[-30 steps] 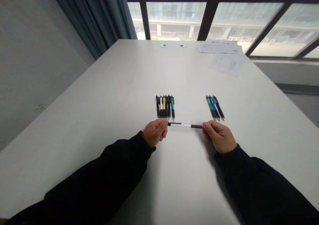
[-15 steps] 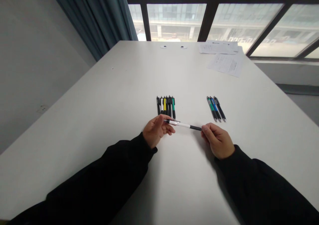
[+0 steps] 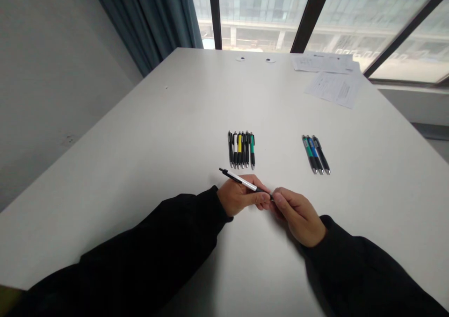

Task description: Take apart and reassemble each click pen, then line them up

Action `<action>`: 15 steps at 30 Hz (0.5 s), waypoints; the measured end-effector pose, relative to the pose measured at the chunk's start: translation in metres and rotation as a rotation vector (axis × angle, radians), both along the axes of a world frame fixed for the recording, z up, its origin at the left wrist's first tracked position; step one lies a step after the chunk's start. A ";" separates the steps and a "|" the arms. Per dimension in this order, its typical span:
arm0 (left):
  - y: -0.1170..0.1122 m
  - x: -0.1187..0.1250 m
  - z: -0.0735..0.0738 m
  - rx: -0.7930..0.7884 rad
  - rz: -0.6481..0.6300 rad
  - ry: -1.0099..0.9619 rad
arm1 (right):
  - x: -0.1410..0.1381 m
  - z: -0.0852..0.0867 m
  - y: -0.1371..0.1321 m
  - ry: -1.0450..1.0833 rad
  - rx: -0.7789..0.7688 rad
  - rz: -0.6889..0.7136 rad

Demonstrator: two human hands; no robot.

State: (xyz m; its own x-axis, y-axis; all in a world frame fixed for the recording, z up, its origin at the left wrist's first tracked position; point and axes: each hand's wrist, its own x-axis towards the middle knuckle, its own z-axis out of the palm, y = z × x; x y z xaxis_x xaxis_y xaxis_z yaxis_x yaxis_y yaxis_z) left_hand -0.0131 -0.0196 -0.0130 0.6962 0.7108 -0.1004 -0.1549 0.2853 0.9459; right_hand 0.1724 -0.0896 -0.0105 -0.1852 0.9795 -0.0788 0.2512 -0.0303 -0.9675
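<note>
Between my hands is a white pen with a black clip and a black grip, slanting down to the right. My left hand is closed around its lower half, thumb along the grip. At the tip, the fingers of my right hand pinch the pen's end, which they mostly hide. Just beyond my left hand lies a row of several pens, among them a yellow pen, a white-barrelled pen and a green pen. Farther right lie three more: green, blue and black.
All this is on a wide white table. Printed papers lie at its far right corner, and two small white oval pieces sit near the far edge. Behind are a blue curtain and windows.
My left hand has slid along the pen from its clicker end to the grip, close to my right hand. The pen now tilts more steeply. The view has shifted slightly.
</note>
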 end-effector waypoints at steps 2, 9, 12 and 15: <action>-0.003 -0.003 0.003 0.091 0.001 0.111 | 0.001 0.005 0.002 -0.059 0.037 0.038; -0.006 -0.009 0.014 0.601 -0.084 0.385 | 0.000 0.011 0.004 -0.120 0.133 0.111; -0.006 -0.008 0.015 0.588 -0.086 0.385 | 0.000 0.010 0.002 -0.136 0.138 0.101; -0.007 -0.008 0.014 0.533 -0.090 0.372 | 0.000 0.010 0.000 -0.147 0.149 0.071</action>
State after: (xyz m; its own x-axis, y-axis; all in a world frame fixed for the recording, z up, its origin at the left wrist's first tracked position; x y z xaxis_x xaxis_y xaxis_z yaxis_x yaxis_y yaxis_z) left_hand -0.0211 -0.0263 0.0011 0.7421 0.6703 0.0038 0.2125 -0.2407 0.9471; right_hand 0.1722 -0.0893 -0.0006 -0.2510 0.9674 0.0344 0.3860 0.1326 -0.9129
